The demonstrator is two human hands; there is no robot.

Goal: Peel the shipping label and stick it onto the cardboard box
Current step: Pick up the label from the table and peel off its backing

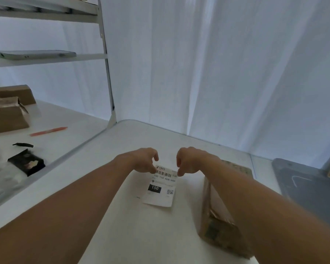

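A white shipping label (pixel 160 189) with a barcode and a black "150" patch hangs over the white table (pixel 133 225). My left hand (pixel 144 161) pinches its top left corner. My right hand (pixel 189 161) pinches its top right corner. The label's lower edge rests near the tabletop. A brown cardboard box (pixel 217 221) lies on the table to the right of the label, partly hidden under my right forearm.
A second white table to the left carries brown boxes (pixel 8 115), an orange-red cutter (pixel 49 131) and a black packet (pixel 27 163). A metal shelf post (pixel 108 73) stands behind. A grey mat (pixel 303 183) lies at the right. White curtains hang at the back.
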